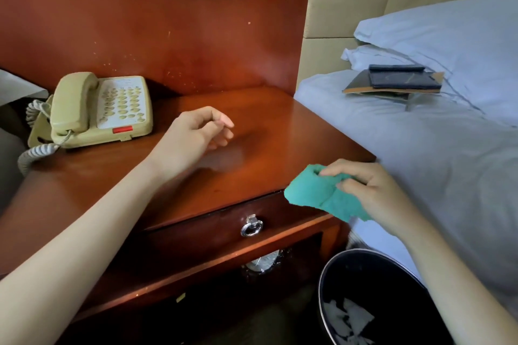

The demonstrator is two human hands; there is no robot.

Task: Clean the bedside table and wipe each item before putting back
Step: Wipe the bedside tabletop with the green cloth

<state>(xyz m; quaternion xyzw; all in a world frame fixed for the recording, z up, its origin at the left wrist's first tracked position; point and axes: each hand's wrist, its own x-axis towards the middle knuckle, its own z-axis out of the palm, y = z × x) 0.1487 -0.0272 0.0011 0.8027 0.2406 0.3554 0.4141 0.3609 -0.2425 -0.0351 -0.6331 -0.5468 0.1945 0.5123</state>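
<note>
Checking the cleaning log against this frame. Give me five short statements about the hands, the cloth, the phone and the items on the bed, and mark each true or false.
1. The right hand grips the green cloth. True.
2. The left hand holds the phone handset. False: it hovers over the bedside table holding nothing, and the handset sits on the telephone.
3. The dark folders lie on the bed. True.
4. The drawer is pulled wide open. False: it looks closed.
5. The waste bin stands on the table. False: it stands below, beside the bed.
</note>
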